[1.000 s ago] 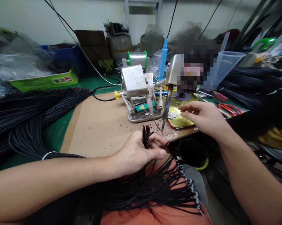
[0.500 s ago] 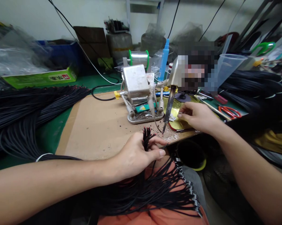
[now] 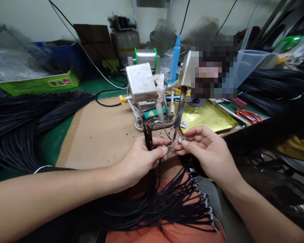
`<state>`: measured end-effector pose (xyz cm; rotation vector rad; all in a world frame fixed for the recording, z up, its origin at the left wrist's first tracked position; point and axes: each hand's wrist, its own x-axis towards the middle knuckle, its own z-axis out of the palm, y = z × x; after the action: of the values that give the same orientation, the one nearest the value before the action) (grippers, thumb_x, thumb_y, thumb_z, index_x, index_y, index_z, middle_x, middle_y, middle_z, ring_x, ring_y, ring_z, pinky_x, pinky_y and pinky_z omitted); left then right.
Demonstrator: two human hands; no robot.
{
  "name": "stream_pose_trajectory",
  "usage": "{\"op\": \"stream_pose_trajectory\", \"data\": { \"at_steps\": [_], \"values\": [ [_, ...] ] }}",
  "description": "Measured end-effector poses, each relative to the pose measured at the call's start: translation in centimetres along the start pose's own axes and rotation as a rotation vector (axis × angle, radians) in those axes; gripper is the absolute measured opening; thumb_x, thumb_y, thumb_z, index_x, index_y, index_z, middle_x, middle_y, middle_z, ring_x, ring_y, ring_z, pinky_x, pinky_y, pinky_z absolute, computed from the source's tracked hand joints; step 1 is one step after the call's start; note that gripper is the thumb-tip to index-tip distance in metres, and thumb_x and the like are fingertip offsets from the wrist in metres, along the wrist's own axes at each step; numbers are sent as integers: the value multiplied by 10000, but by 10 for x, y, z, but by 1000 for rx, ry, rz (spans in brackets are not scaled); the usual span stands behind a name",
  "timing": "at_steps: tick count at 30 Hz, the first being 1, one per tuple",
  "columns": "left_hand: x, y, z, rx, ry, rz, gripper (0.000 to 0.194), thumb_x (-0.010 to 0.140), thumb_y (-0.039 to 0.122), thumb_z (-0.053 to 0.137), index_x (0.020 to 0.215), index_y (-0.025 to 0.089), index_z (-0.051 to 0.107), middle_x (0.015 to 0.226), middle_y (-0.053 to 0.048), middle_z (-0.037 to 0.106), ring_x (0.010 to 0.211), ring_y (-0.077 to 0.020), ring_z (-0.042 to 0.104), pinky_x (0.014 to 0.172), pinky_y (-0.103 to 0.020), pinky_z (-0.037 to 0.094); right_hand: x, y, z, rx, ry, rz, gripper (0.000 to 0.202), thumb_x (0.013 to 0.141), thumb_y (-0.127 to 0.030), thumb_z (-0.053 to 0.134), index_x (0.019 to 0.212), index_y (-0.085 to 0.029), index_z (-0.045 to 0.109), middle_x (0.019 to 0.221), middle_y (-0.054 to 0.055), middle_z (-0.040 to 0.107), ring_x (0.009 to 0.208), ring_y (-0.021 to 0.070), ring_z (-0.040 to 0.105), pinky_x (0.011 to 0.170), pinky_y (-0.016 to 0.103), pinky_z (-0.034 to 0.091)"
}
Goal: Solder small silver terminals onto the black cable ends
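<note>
My left hand (image 3: 146, 153) is closed around a bundle of black cables (image 3: 148, 135) with reddish ends. Between its thumb and forefinger it pinches one cable, whose end points at the tip of the soldering iron (image 3: 180, 111). Just right of that tip, my right hand (image 3: 207, 148) pinches a small metal connector (image 3: 182, 139). The iron slants down from a metal soldering stand (image 3: 144, 84) carrying a solder wire spool (image 3: 148, 59). Across my lap lie many black cables (image 3: 164, 206) with metal connectors (image 3: 204, 199) on their ends.
A cardboard sheet (image 3: 98, 135) covers the table front. To the right are a gold tray (image 3: 217, 116), orange-handled pliers (image 3: 250, 116) and a clear plastic funnel-shaped container (image 3: 250, 67). More black cables (image 3: 27, 118) lie at left near a green box (image 3: 40, 82). Another person's blurred-out head sits behind the stand.
My right hand has moved left and down from the gold tray to the iron's tip, with a small connector in its fingers. My left hand has raised the single cable toward the tip.
</note>
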<state>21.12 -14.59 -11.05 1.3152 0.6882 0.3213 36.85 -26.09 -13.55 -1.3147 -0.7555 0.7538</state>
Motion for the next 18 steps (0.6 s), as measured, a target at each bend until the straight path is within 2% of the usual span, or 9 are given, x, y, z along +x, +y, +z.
{"op": "stream_pose_trajectory", "data": {
  "at_steps": [7,18],
  "values": [
    [2,-2,1,31,55,23,222,773,207,717,977,139,770,551,29,519,454,-49,367,409,-162,257,1,6,10,52,-1,19,225,812,-258,800,939,-139,657,790,72,768,696,201,776,708,283,655],
    [1,1,0,43,67,25,169,774,242,723,907,164,793,586,-3,580,466,-47,368,419,-164,252,2,15,15,190,-7,-35,190,824,-215,799,960,-163,676,849,50,783,753,179,780,745,254,653]
  ]
}}
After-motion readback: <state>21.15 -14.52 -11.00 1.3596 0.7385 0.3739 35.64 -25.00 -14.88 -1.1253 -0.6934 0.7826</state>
